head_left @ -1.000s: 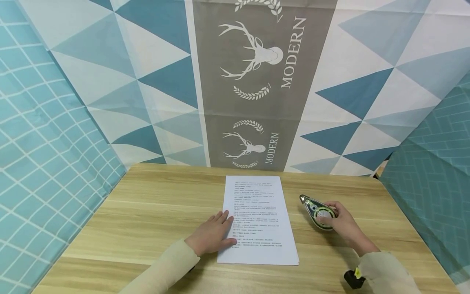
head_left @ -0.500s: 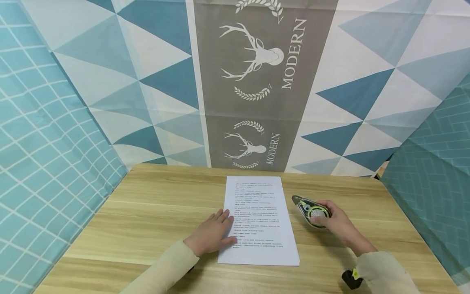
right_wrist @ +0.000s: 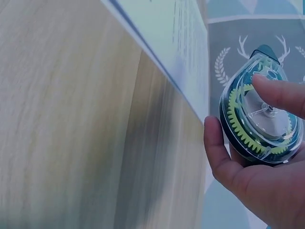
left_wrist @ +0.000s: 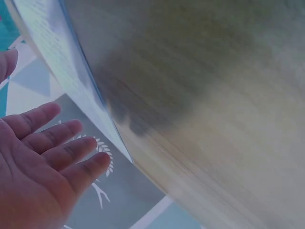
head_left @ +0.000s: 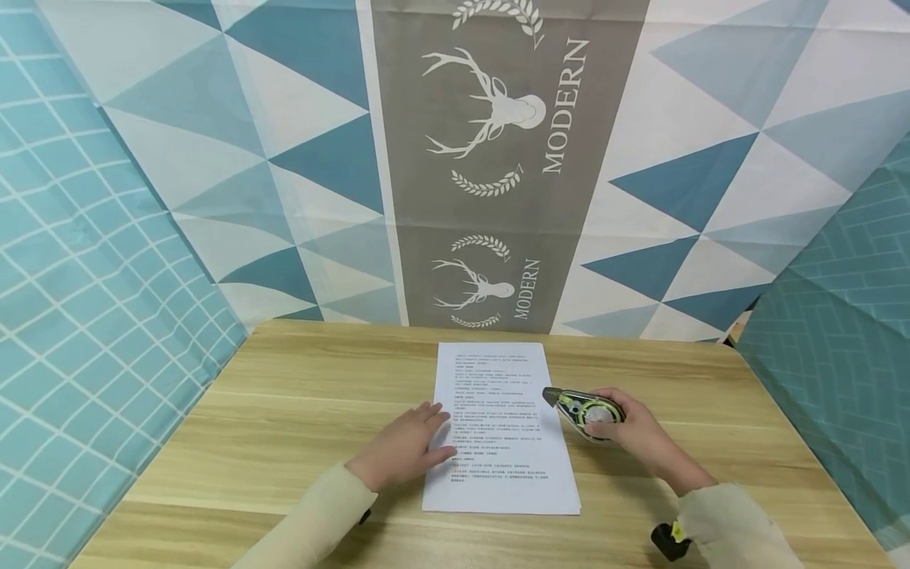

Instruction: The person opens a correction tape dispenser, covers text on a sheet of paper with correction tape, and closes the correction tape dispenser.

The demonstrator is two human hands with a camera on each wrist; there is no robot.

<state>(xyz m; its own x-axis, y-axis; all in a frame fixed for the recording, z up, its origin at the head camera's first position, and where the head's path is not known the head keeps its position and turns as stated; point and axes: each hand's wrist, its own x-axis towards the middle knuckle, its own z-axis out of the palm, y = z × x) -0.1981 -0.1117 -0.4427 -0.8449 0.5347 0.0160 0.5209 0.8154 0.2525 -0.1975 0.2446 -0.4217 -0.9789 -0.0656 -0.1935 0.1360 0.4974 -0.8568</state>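
Observation:
A stack of printed white paper point(head_left: 501, 490) lies on the table. My left hand point(head_left: 404, 446) is at its left edge in the head view, fingers extended over the margin; in the left wrist view the hand point(left_wrist: 47, 162) shows its palm with fingers spread, a gap between them and the paper point(left_wrist: 81, 90). Between thumb and fingers my right hand point(head_left: 643, 435) holds a clear correction tape dispenser point(head_left: 586, 412), its dark tip over the paper's right edge. The right wrist view shows the dispenser point(right_wrist: 257, 114) with a yellow-green gear, gripped by the right hand point(right_wrist: 267, 181).
The wooden table point(head_left: 284, 395) extends around the paper. Behind it hangs a patterned cloth point(head_left: 483, 213) with deer heads and triangles, and blue tile-patterned cloths flank both sides. A small black object point(head_left: 670, 542) is by the right sleeve.
My right hand has moved left with the dispenser, whose tip has turned toward the paper and now overlaps its right edge. The left hand has shifted slightly left.

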